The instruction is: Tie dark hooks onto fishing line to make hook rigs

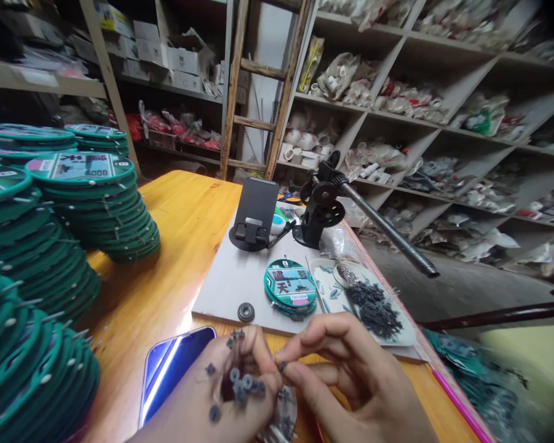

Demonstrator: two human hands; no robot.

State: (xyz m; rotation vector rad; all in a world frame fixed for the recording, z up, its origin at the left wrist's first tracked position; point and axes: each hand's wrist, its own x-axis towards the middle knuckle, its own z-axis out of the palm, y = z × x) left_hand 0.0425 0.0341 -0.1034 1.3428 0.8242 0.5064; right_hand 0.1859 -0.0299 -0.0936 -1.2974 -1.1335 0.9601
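My left hand (253, 394) is curled at the lower middle, with several small dark grey plastic parts (242, 386) cupped in it and lying on its skin. Beside it, my right hand (355, 375) pinches one small dark part (283, 366) between thumb and index finger, close to the left fingertips. Below the hands is a partly hidden clear bag or cup (286, 409) with small pieces in it. Just beyond them lies a short stack of round green printed discs (289, 284), and a dark metal ring (246, 312) sits to its left.
A tray (408, 329) holds a heap of dark parts (375, 307) and a small dish of metal bits (347, 275). Behind stand a phone stand (257, 209) and a black geared device (323, 206) with a long rod. Tall disc stacks (96, 203) and a phone (175, 363) are left.
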